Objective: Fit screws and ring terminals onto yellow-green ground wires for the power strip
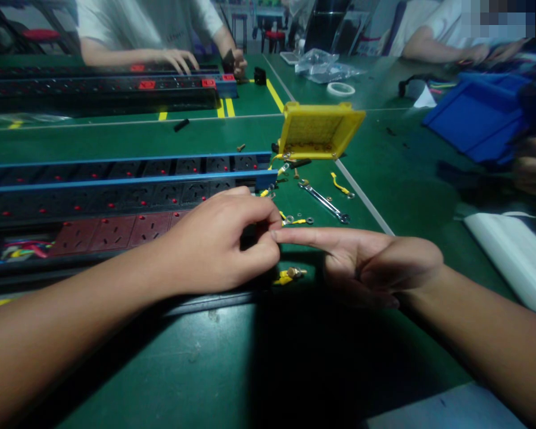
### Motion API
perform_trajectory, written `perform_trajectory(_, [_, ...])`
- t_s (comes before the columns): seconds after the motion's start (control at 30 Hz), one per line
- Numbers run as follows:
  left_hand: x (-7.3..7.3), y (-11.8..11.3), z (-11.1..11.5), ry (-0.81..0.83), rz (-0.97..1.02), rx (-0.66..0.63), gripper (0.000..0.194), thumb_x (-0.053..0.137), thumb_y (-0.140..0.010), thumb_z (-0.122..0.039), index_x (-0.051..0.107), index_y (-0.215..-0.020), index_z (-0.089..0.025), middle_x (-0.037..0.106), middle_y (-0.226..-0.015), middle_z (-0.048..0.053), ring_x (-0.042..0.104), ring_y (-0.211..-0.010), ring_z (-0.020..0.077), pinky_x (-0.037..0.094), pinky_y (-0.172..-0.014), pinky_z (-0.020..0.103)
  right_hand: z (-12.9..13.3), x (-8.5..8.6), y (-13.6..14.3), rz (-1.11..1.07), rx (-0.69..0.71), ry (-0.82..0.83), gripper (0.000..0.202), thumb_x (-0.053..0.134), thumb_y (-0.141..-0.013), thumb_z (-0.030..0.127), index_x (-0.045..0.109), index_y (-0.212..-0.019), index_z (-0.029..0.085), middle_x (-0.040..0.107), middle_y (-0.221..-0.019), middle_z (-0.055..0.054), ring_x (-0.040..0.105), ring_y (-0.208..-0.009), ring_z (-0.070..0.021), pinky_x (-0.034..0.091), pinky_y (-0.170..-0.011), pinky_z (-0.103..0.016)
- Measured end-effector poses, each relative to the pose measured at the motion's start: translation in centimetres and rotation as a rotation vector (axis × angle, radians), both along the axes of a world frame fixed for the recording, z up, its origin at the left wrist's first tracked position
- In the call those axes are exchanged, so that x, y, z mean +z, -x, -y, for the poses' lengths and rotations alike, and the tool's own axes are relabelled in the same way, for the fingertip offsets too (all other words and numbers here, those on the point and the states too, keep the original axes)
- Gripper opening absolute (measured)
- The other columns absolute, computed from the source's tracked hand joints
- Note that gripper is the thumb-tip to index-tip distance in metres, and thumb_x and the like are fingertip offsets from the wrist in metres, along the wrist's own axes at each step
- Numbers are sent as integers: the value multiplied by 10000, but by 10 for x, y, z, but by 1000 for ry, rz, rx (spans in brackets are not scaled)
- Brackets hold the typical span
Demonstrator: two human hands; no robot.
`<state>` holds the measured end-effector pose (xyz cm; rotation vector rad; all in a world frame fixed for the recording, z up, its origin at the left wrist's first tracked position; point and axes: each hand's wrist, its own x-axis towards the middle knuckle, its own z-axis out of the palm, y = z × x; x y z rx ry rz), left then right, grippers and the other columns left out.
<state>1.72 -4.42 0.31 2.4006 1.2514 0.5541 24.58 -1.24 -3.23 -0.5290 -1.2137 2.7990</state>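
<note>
My left hand [232,241] lies over the right end of a long black socket strip with dark red outlets [111,232]. Its thumb and index finger are pinched together; whatever may be between them is hidden. My right hand [361,259] reaches in from the right, index finger stretched out to touch the left fingertips, other fingers curled. Just below the fingertips, a brass bolt [297,272] sticks out with yellow wire ends [286,277]. Beyond the hands lie a metal wrench [324,201] and short yellow wires with ring terminals [339,185].
Blue-edged socket strips [183,176] run left behind the hands. A yellow bin [321,132] with small hardware stands beyond the wrench. On the right are a blue bin [477,113] and a white box-like object [513,262]. Co-workers sit across, one with a hand [178,59] on another strip.
</note>
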Motion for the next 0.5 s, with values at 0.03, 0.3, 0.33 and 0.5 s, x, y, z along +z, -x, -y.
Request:
perform_trajectory(0.03, [0, 0, 0, -1, 3, -6, 218, 456, -794, -241, 658, -802, -156, 604, -717, 9, 515, -706, 137, 361, -635, 260, 0, 0, 0, -8, 5, 2, 937, 561, -663, 128, 187, -1521, 180, 482, -449, 115, 308, -297, -31, 300, -318, -80])
perform_trajectory(0.3, [-1, 0, 1, 0, 9, -18, 181, 490, -795, -223, 656, -799, -152, 613, -720, 3, 511, -697, 133, 357, -640, 258, 1, -2, -2, -43, -6, 37, 897, 549, -669, 114, 234, -1507, 179, 500, -478, 103, 316, -309, -34, 299, -322, -83])
perform_trajectory(0.33, [-1, 0, 1, 3, 6, -21, 187, 486, -801, -226, 658, -802, -152, 612, -720, 4, 511, -698, 133, 355, -639, 258, 1, -2, -2, -48, -5, 38, 895, 547, -670, 113, 236, -1506, 178, 498, -479, 103, 316, -310, -34, 300, -322, -82])
perform_trajectory(0.5, [0, 0, 0, 4, -14, -33, 213, 467, -816, -235, 662, -801, -151, 600, -710, 10, 499, -692, 137, 339, -627, 261, 1, -1, -2, -46, -9, 37, 892, 533, -675, 103, 228, -1509, 185, 487, -509, 105, 304, -320, -29, 307, -326, -78])
